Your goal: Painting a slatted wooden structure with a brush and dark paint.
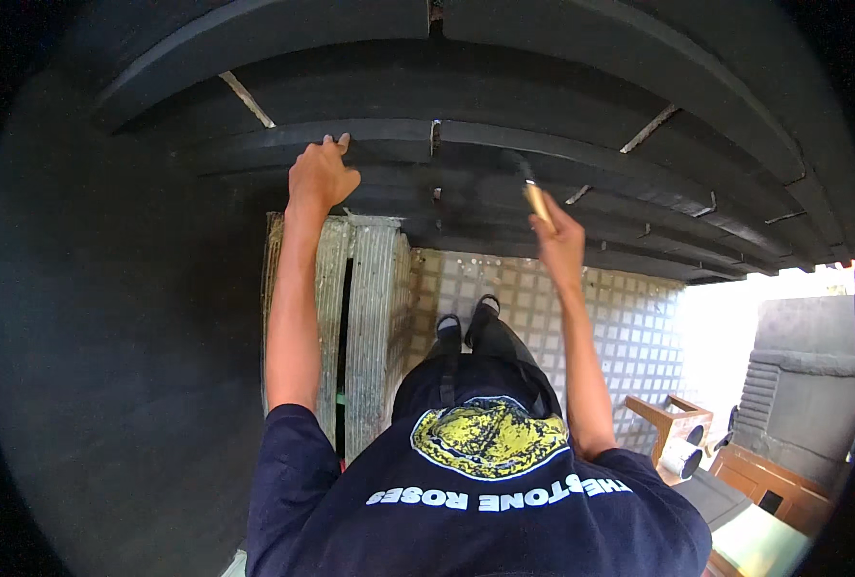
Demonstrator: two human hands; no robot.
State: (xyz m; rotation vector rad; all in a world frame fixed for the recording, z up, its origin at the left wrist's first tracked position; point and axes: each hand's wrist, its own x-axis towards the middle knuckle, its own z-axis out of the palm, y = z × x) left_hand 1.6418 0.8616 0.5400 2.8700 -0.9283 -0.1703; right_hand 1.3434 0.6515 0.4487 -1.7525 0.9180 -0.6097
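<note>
In front of me rises a black shelf unit (543,91) with long boards that look curved here. My left hand (323,176) is at the edge of one black board (375,128), left of the middle. Its fingers look curled over that edge, with the thumb out to the right; the fingertips are partly hidden. To the right, my right hand (560,240) grips the light wooden handle of a paintbrush (537,200). The brush points up and away from me, its dark bristles against the black boards and hard to make out.
Short dividers (650,129) between the boards show pale, bare edges. Ribbed grey panels (375,317) stand at my left, beside a dark wall (129,365). I stand on a patterned tile floor (629,313). At the right are a wooden stool (673,418) and a white bucket (679,459).
</note>
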